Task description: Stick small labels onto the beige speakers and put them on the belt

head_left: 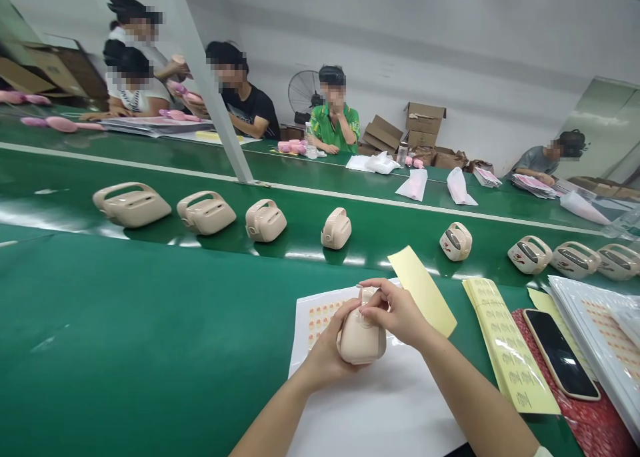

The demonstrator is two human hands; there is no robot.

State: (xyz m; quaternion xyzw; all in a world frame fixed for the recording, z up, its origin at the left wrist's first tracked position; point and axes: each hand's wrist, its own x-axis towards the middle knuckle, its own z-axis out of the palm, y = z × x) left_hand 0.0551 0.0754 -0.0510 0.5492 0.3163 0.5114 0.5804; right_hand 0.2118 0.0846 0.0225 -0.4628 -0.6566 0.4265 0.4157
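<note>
A cream-coloured rounded device [361, 340] is held over a white sheet [370, 410] at the lower middle. My left hand [327, 353] wraps round its left side and underside. At its top, my right hand [395, 310] pinches with thumb and fingers near the handle end; whether something small is between those fingertips is hidden. Small orange stickers [320, 320] in rows show on the sheet behind my left hand. A yellow backing sheet [425, 293] lies just behind my right hand.
Several cream devices [206, 213] stand in a row along the green belt [400, 233]. Yellow label strips [505, 343], a phone [561, 353] and stacked sticker sheets [600, 330] lie to the right. Several people sit or stand across the belt.
</note>
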